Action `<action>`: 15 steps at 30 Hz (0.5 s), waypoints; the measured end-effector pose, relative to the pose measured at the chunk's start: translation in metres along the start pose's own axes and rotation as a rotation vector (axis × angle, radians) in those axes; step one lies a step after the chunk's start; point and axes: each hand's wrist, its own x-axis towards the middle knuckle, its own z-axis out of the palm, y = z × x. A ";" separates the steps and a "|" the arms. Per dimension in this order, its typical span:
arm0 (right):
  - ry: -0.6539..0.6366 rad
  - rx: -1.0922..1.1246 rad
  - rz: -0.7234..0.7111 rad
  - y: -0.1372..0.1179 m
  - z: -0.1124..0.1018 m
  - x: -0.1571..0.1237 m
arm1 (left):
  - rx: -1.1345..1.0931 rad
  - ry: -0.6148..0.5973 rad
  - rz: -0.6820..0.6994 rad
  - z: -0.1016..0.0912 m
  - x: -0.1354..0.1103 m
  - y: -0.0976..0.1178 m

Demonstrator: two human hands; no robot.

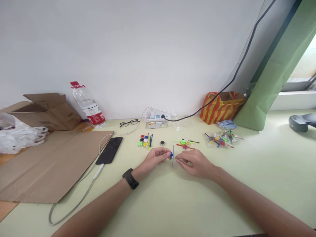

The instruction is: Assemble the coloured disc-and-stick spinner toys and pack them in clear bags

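Note:
My left hand (158, 156) pinches a small round blue base (171, 154) between thumb and fingers. A thin blue pointer (173, 161) stands edge-on against that base, upright in view. Just right of the pointer is my right hand (194, 163), its fingers curled and the tips drawn together. Whether anything small is between those tips I cannot make out. Beyond my left hand lie coloured round discs (140, 144) and a row of thin arrows (150, 141). A black disc (162, 143) sits alone. Past my right hand is a loose cluster of assembled arrow spinners (185, 144).
A clear bag of spinner parts (223, 139) lies at right. Farther back are a power strip (156, 116), glasses (129, 123), a bottle (89, 107) and a striped bag (214, 108). At left are a phone (110, 150) with a white cable and a cardboard sheet (54, 164).

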 end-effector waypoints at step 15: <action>-0.153 0.603 0.368 -0.005 -0.011 0.005 | -0.044 0.046 0.002 0.000 0.001 -0.004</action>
